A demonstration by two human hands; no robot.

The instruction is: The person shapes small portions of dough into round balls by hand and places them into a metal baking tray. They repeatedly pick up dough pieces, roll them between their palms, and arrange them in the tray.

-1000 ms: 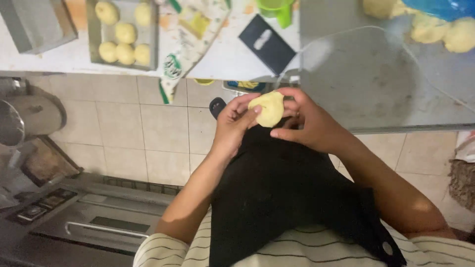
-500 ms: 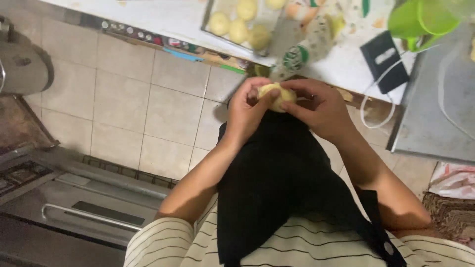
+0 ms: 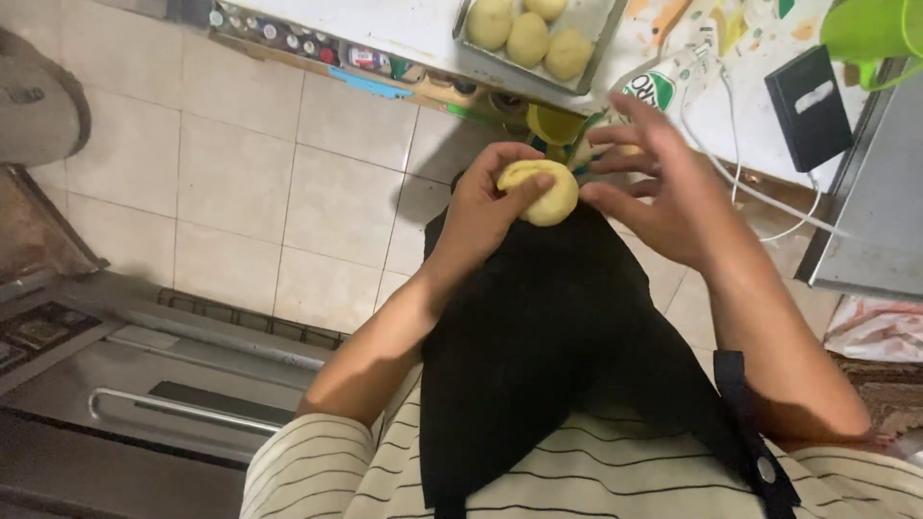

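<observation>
A pale yellow dough ball sits in my left hand, whose fingers curl around it from the left. My right hand is just to the right of the ball with its fingers spread apart; one fingertip is close to or touching the dough. Both hands hover over my black apron, below the counter edge. On the white counter a metal tray holds three similar dough balls.
A black rectangular device with a white cable lies on the counter, near a green cup and a patterned cloth. A metal sheet juts out at right. A steel oven stands at lower left on the tiled floor.
Both hands were closed around the dough; now my right hand has come off it and spread open, leaving the ball in my left hand. The view has shifted.
</observation>
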